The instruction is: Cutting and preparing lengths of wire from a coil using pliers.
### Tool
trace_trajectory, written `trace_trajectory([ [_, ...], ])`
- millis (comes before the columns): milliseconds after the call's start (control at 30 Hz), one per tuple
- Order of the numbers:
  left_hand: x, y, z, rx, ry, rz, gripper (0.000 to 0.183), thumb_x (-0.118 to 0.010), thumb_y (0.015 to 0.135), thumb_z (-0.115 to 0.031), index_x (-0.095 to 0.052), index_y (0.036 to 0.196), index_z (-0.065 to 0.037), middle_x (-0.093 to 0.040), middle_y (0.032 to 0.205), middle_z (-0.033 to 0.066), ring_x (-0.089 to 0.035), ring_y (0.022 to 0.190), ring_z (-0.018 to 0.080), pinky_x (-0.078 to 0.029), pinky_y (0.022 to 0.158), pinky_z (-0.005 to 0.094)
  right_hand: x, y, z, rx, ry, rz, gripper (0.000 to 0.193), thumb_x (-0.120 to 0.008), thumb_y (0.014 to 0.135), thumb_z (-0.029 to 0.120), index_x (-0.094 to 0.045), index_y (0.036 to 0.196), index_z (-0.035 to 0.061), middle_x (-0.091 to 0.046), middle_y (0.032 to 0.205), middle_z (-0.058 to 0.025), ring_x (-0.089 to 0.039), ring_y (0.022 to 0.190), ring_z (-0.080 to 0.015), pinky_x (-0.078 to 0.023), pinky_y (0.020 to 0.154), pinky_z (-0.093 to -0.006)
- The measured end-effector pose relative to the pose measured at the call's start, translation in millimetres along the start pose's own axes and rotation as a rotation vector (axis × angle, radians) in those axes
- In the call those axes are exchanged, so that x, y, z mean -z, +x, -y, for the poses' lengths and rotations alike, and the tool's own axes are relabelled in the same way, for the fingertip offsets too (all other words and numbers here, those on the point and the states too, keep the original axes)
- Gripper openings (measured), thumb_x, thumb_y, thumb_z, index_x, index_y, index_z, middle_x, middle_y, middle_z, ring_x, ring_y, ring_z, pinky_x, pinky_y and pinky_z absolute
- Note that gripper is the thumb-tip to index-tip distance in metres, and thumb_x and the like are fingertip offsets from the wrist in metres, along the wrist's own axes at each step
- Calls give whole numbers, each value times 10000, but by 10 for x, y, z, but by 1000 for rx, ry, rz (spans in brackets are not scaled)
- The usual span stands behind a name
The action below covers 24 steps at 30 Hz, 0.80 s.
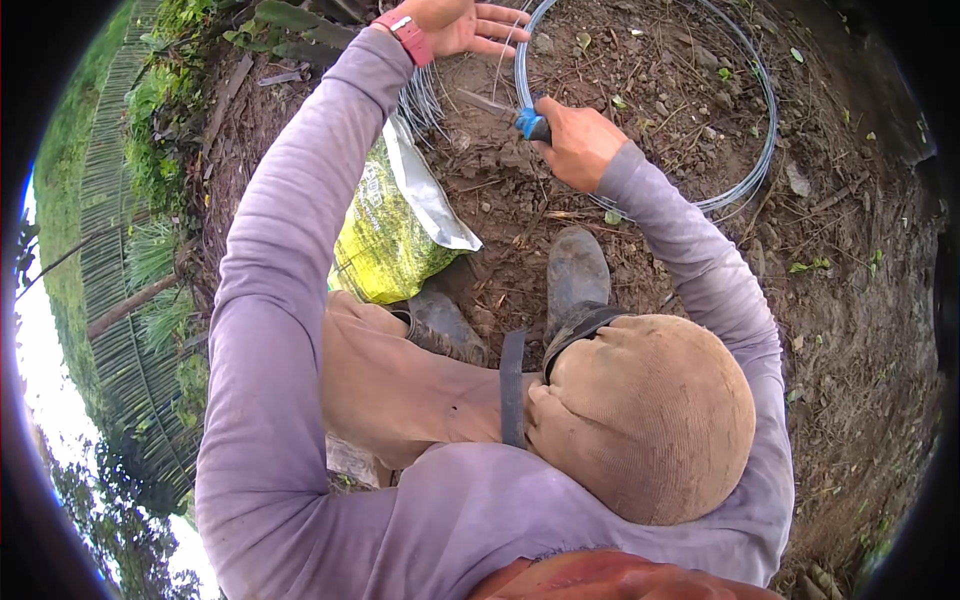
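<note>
Two hands work at a coil of grey wire [745, 180] that lies in a big loop on bare soil. The right hand [578, 142] is closed around a blue-handled tool [531, 124], only the handle end of which shows past the fist; the tool meets the near left part of the wire loop, though whether its jaws bite the wire is hidden by the hand. The left hand [462, 24] is stretched out farther away, at the top edge of the view, fingers spread and loosely open, with thin wire strands [510, 45] running beside or across the fingertips; it seems to touch them rather than grasp them. A red wristband [404, 35] sits at that wrist. Both arms are in pale purple sleeves.

Below the left forearm a bundle of more wire [425, 100] lies on the ground, and next to it a yellow-green plastic sack [385, 240] with a white inner lining, slumped open. Nearer the body, two muddy boots [575, 270] stand on the dirt [850, 300], the person's bent knees in tan trousers just behind them. Off to the left runs a fence of upright slats [120, 300] with green plants along it.
</note>
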<state>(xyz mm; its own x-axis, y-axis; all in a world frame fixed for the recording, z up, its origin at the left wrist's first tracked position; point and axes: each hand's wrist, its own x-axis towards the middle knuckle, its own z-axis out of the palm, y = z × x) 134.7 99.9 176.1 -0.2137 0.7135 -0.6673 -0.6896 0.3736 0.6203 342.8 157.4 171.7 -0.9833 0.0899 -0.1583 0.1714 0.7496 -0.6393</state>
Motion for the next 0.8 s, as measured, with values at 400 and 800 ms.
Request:
trace_trajectory([
  [400, 83, -448, 75, -136, 75, -14, 178, -463, 909, -123, -564, 1055, -103, -484, 659, -1, -377, 469, 68, -299, 412, 224, -303, -201, -92, -269, 1278, 660, 454, -603, 853, 213, -435, 1217, -1, -592, 1075, -91, -605, 926, -199, -512, 832, -356],
  [800, 86, -1471, 499, -127, 274, -85, 327, -463, 949, -162, -483, 1240, -16, -549, 737, 5, -573, 584, 107, -540, 549, 294, 504, 119, -655, -222, 111, -303, 398, -604, 816, 250, -525, 1118, 2, -616, 907, -164, -594, 852, -280, -450, 793, -359],
])
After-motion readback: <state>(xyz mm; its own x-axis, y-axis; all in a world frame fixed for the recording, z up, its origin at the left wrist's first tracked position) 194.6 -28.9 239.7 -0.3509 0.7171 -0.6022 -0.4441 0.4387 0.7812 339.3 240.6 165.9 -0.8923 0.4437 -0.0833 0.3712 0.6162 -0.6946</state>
